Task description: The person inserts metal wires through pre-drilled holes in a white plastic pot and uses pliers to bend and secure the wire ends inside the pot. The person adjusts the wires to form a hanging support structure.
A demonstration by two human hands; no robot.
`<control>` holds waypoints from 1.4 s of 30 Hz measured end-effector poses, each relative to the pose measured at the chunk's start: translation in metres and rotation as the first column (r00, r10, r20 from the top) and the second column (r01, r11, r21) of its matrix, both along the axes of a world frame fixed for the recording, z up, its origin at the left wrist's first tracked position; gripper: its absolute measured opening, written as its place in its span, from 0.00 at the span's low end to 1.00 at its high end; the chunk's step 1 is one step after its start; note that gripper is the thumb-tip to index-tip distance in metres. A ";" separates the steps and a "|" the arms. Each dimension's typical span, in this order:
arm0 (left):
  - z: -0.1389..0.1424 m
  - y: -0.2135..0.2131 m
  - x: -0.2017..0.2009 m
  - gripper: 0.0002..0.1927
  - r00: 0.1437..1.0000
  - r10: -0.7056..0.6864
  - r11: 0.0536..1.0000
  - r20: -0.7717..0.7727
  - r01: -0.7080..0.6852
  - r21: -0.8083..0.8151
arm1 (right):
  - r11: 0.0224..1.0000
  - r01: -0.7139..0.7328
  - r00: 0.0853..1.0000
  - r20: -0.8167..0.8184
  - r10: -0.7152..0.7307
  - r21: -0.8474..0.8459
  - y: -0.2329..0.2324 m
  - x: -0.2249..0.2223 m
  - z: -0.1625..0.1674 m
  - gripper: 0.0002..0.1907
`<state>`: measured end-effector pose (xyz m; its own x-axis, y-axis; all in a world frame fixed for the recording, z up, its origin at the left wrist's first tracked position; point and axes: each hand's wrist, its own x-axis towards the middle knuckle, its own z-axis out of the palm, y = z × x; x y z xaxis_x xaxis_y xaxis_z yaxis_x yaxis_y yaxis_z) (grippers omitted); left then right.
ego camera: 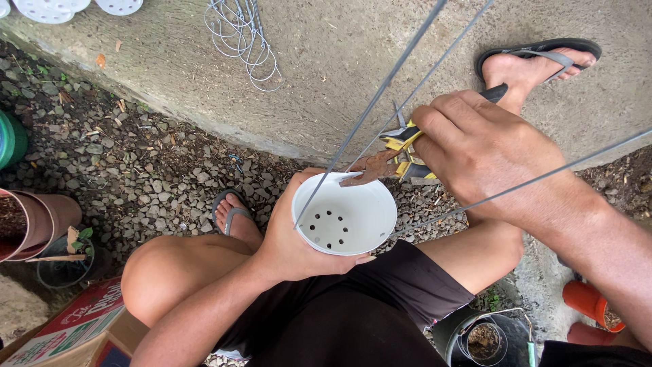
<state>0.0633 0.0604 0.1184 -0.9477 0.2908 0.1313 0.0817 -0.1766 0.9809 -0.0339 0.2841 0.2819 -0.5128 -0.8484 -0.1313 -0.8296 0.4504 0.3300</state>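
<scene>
My left hand [288,238] cups a white plastic pot [344,216] with several drain holes in its bottom, held above my knees. My right hand [485,146] grips rusty pliers [380,163] with yellow-and-black handles, their jaws pinching the pot's far rim. Three thin metal wires [387,85] run from the pot's rim up and out of view, one passing over my right wrist.
A bundle of bent wire hangers [248,41] lies on the concrete slab [339,61]. White perforated pots [54,8] sit at top left. Gravel, terracotta pots [30,221], a cardboard box [68,326] and a dark bucket [485,336] surround my sandalled feet.
</scene>
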 end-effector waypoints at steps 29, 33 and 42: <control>-0.005 0.003 -0.003 0.50 0.998 -0.058 0.998 -0.037 0.058 -0.002 | 0.995 0.077 0.997 -0.009 -0.076 0.058 0.011 -0.005 -0.003 0.12; -0.004 0.004 -0.003 0.49 0.997 -0.062 0.997 -0.043 0.061 -0.036 | 0.991 0.088 0.996 -0.040 -0.084 0.101 0.005 -0.005 0.000 0.11; 0.000 0.006 -0.004 0.46 0.993 -0.069 0.997 -0.095 0.065 -0.042 | 0.973 0.087 0.996 0.008 -0.091 0.211 0.000 -0.008 0.009 0.11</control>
<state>0.0589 0.0665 0.1180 -0.9094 0.3601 0.2081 0.1651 -0.1467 0.9753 -0.0419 0.2842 0.2911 -0.5812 -0.7517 -0.3117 -0.7957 0.4447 0.4113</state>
